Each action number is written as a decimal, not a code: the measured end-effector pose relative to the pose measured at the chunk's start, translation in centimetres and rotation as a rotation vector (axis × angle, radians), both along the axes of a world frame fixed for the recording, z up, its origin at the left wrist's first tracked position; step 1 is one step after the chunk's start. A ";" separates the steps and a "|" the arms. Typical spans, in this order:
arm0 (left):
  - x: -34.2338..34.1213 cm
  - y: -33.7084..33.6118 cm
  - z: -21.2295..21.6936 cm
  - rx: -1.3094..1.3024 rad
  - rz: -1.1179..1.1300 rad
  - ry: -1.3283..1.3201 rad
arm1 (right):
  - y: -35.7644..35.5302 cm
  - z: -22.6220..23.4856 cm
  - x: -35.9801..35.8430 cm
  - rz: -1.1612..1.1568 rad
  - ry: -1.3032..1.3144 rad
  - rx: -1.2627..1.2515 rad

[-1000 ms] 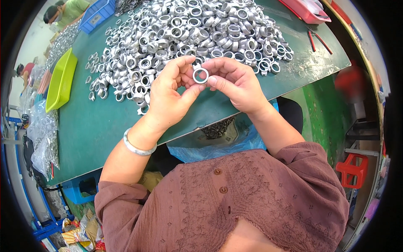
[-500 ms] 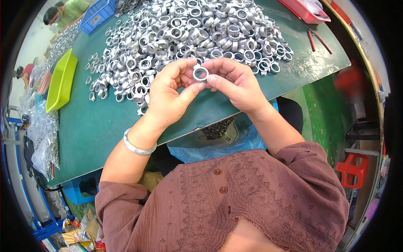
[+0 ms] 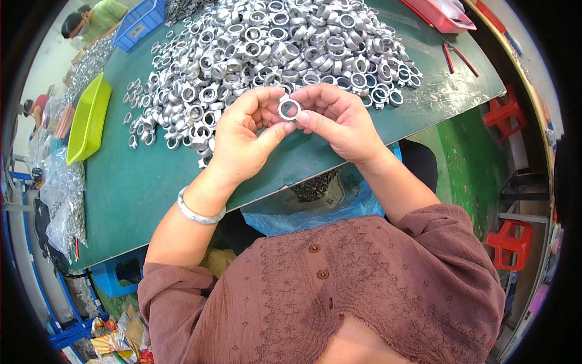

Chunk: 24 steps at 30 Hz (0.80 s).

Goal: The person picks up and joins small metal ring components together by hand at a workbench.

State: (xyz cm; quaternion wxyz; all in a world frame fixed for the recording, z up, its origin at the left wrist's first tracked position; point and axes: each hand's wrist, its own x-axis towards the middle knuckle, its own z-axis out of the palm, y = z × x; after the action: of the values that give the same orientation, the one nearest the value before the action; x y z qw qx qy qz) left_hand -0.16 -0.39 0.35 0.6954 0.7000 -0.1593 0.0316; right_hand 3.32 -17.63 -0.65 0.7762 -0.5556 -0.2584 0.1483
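Between my two hands is a small silvery metal ring with a short tab on its upper edge. My left hand pinches it from the left, thumb below and fingers curled behind. From the right, my right hand grips the same ring with its thumb at the lower right rim. Just beyond my fingers rises a big heap of similar metal rings, spread over the green tabletop. Some fingertips are hidden behind the ring and the palms.
A yellow-green tray stands at the left edge, a blue bin at the far left. Red-handled pliers lie right, near a pink tray. Below the table edge hangs an opened blue bag containing dark parts. Another person works far left.
My hands and the ring stay almost in place. The view has shifted very slightly, and a red stool at the right that was blurred is sharp.
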 end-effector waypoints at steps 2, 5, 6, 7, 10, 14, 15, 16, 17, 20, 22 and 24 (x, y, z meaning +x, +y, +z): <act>0.0 0.0 0.0 0.016 0.007 -0.013 | 0.0 -0.2 0.2 0.018 0.006 0.020; 0.0 0.0 -0.1 0.037 0.017 -0.052 | 0.0 -0.2 0.1 0.011 -0.015 0.041; 0.0 -0.1 -0.1 0.043 0.024 -0.078 | -0.1 -0.1 0.1 0.010 -0.016 0.040; 0.0 -0.1 -0.1 0.043 0.024 -0.078 | -0.1 -0.1 0.1 0.008 -0.015 0.042; 0.0 -0.1 -0.1 0.045 0.034 -0.087 | 0.0 -0.2 0.1 0.005 -0.013 0.053; 0.0 -0.1 -0.1 0.032 0.024 -0.078 | 0.0 -0.3 0.1 0.001 -0.008 0.072; 0.0 -0.2 0.0 0.026 0.020 -0.068 | 0.0 -0.3 0.2 0.000 -0.009 0.071; 0.0 -0.2 0.0 0.025 0.019 -0.069 | 0.0 -0.3 0.2 0.005 0.004 0.075; -0.1 -0.2 0.0 0.017 0.019 -0.062 | -0.1 -0.3 0.2 0.009 0.018 0.079; 0.0 -0.1 -0.1 0.008 0.017 -0.054 | 0.0 -0.1 0.1 -0.003 0.045 0.065; -0.1 -0.1 -0.1 0.007 0.013 -0.055 | 0.1 -0.1 0.2 0.002 0.044 0.068; -0.1 -0.1 0.0 -0.001 0.008 -0.051 | 0.0 -0.4 0.4 0.007 0.043 0.072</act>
State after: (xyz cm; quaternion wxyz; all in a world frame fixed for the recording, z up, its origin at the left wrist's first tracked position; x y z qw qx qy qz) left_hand -0.26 -0.53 0.31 0.6914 0.6992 -0.1743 0.0523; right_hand 3.73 -17.63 -1.01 0.8004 -0.5232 -0.2489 0.1535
